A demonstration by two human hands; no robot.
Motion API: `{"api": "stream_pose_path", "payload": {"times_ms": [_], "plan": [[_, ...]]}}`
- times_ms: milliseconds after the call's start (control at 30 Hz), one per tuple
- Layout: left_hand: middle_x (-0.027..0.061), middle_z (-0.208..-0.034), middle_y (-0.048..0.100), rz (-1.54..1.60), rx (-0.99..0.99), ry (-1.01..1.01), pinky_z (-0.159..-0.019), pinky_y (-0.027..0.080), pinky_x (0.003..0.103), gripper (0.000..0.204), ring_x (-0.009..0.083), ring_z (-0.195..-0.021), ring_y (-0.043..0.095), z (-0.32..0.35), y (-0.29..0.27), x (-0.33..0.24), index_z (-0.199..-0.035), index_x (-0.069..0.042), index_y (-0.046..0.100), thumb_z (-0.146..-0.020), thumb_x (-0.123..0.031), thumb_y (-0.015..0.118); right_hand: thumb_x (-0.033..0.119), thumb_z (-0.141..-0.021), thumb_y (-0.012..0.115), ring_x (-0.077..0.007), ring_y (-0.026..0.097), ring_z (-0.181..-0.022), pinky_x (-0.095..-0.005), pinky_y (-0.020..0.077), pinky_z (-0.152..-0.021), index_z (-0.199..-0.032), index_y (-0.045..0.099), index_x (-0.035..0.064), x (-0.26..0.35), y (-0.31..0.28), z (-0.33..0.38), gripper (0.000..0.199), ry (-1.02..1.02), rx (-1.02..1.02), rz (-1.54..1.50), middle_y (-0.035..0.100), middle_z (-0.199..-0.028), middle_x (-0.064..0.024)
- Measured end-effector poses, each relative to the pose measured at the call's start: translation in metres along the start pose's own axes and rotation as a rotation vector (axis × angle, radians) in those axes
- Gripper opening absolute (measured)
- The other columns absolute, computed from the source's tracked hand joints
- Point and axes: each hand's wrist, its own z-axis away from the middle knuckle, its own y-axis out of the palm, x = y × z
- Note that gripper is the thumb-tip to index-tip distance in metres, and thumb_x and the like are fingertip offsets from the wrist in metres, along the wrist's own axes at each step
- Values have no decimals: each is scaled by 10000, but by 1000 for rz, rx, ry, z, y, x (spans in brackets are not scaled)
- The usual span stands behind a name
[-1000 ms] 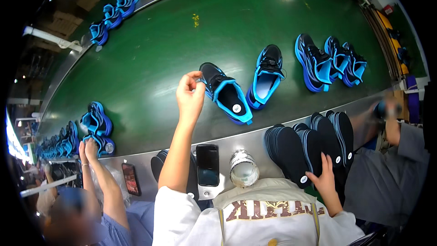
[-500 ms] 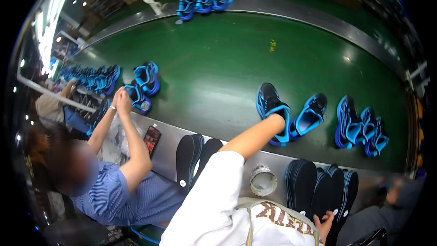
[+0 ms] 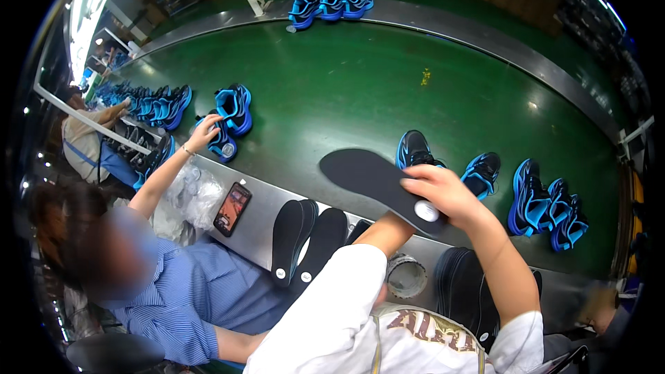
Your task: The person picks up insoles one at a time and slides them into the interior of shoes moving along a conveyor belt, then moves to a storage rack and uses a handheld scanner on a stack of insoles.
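A black insole (image 3: 377,181) is pinched at its heel end in the right hand (image 3: 443,196), held above the green belt (image 3: 332,90) near two blue shoes (image 3: 447,163). The left hand's grip is hidden; it cannot be told.

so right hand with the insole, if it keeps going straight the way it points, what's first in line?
Right hand points up-left across the belt. Past the black insole it grips, only bare green conveyor shows; the blue shoe lies just right, though depth is unclear.

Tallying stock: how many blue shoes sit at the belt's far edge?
3, side by side: left shoe, middle shoe, right shoe. More may hide behind them.
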Motion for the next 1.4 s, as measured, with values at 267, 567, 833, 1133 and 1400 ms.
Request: {"api": "stream_pose_path", "payload": {"times_ms": [267, 567, 833, 1133, 1400], "plan": [[93, -1239, 463, 1071, -305, -127, -983, 274, 354, 373, 196, -1176, 396, 164, 73, 18, -1211, -89, 456, -868, -236, 462, 55, -787, 567, -141, 592, -822, -240, 480, -730, -1161, 488, -48, -15, 60, -49, 396, 233, 332, -206, 602, -996, -105], [86, -1262, 435, 1021, -1504, 122, -1003, 261, 315, 367, 165, -1198, 374, 226, 91, 39, -1227, -90, 424, -890, -233, 451, 57, -821, 559, -111, 587, -834, -225, 476, -744, -1172, 494, -26, -28, 46, -34, 366, 231, 325, -274, 604, -999, -93], [127, -1158, 505, 58, -974, -71, -914, 394, 464, 272, 336, -1108, 471, 154, -50, 0, -1054, -86, 488, -787, -35, 492, 76, -800, 552, -92, 562, -667, -201, 465, -614, -1159, 504, -18, -35, 47, -32, 374, 147, 308, -200, 620, -842, -65], [112, -1199, 495, -380, 287, -100, -893, 391, 443, 314, 303, -1129, 442, -45, -52, 17, -1064, -122, 571, -756, -145, 510, 138, -834, 555, -162, 538, -914, -266, 417, -833, -1166, 492, 12, -55, -7, 62, 361, -370, -235, 380, 562, -994, -80], [135, -1096, 537, -254, 426, -50, -824, 433, 423, 285, 328, -1003, 510, -68, -72, -12, -985, -115, 627, -729, -170, 515, 181, -710, 650, -418, 365, -1141, -416, 336, -951, -1286, 381, 90, -204, -54, 290, 642, 362, -773, 970, 344, -1267, -264]]}}
